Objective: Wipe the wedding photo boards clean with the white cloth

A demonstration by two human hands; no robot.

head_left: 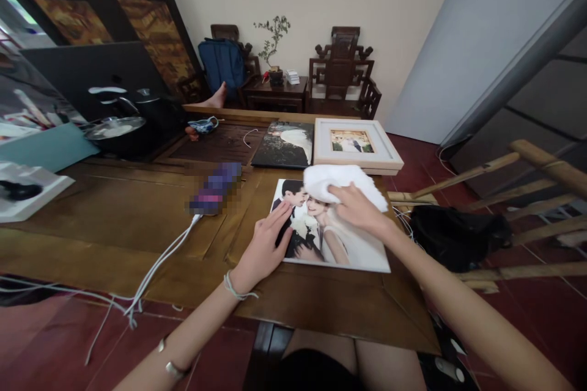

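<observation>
A large wedding photo print (pixel 348 247) lies flat on the wooden table (pixel 137 226) in front of me. My left hand (pixel 266 244) rests flat on the print's left part, fingers stretched out and holding it down. My right hand (pixel 355 208) presses a white cloth (pixel 339 180) onto the upper part of the print, fingers laid over the cloth.
Behind the print lie a dark photo panel (pixel 284 145) and a white framed picture (pixel 355 145). A blurred purple object (pixel 215 188) with a white cable (pixel 160 259) sits to the left. A dark pot (pixel 121 131), a black bag (pixel 458 235) and bamboo poles (pixel 504 165) flank the table.
</observation>
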